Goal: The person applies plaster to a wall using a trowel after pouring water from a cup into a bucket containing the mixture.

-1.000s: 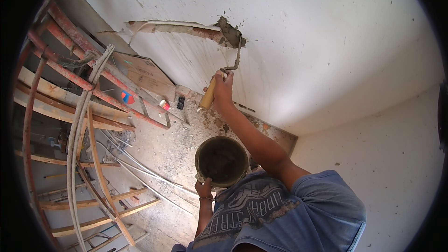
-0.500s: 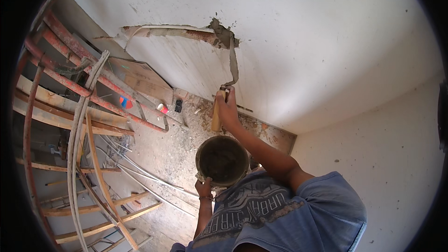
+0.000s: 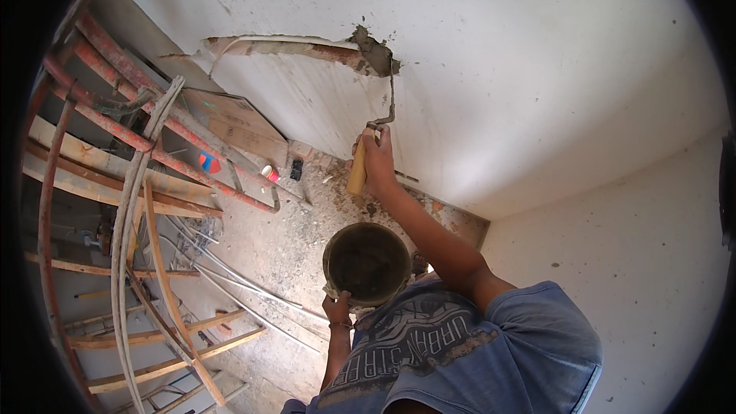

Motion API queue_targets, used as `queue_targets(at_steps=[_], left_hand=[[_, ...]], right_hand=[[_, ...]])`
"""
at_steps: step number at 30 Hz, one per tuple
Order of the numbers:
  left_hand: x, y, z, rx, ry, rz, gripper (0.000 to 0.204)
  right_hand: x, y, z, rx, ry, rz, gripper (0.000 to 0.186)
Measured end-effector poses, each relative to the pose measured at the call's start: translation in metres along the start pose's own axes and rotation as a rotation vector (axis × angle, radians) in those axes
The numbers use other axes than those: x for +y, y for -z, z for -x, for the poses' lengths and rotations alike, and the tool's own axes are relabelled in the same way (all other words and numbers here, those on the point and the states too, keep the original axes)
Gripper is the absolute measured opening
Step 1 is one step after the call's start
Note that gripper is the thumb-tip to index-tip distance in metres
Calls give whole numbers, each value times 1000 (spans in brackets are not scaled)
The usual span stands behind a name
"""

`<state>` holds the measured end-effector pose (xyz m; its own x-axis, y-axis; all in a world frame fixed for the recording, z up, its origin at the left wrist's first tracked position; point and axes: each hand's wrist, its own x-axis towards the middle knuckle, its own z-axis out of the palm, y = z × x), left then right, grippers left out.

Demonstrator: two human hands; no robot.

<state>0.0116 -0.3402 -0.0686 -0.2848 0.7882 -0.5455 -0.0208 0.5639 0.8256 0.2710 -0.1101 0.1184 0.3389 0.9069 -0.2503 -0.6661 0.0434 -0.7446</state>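
Observation:
My right hand (image 3: 376, 153) is closed on the yellow wooden handle (image 3: 356, 174) of a narrow metal trowel (image 3: 391, 96), whose grey-smeared blade reaches up to wet mortar (image 3: 374, 52) in a broken channel of the white wall (image 3: 491, 84). A white conduit (image 3: 276, 38) runs along that channel. Low against my body, my left hand (image 3: 336, 305) grips the rim of a dark bucket (image 3: 366, 264), which has grey mix inside.
Red scaffold tubes (image 3: 115, 119) and wooden planks (image 3: 170, 291) fill the left side. Brown boards (image 3: 241, 130) lean at the wall's foot; a red cup (image 3: 270, 173), a black object (image 3: 297, 169) and loose pipes (image 3: 257, 289) lie on the debris-strewn floor (image 3: 268, 245). Another wall (image 3: 613, 245) stands at right.
My right hand with the trowel dropped lower half a second ago, showing more of the blade's face, and has since risen again with the blade more edge-on. The bucket stays nearly still.

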Motion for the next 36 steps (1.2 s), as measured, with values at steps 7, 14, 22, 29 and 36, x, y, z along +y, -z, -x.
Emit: queue_targets(at_steps=[7, 14, 22, 29, 36], left_hand=[[3, -1, 3, 5, -9, 9, 33], [-5, 1, -4, 19, -30, -32, 34], [-4, -1, -7, 8, -34, -60, 35], [-9, 3, -10, 2, -39, -51, 35], [2, -1, -4, -5, -9, -32, 35]], right_hand=[[-11, -2, -12, -10, 5, -25, 34], [-13, -13, -5, 10, 12, -16, 35], [8, -1, 36, -24, 24, -25, 26], [-7, -14, 25, 1, 2, -96, 24], [-19, -16, 9, -11, -43, -168, 17]])
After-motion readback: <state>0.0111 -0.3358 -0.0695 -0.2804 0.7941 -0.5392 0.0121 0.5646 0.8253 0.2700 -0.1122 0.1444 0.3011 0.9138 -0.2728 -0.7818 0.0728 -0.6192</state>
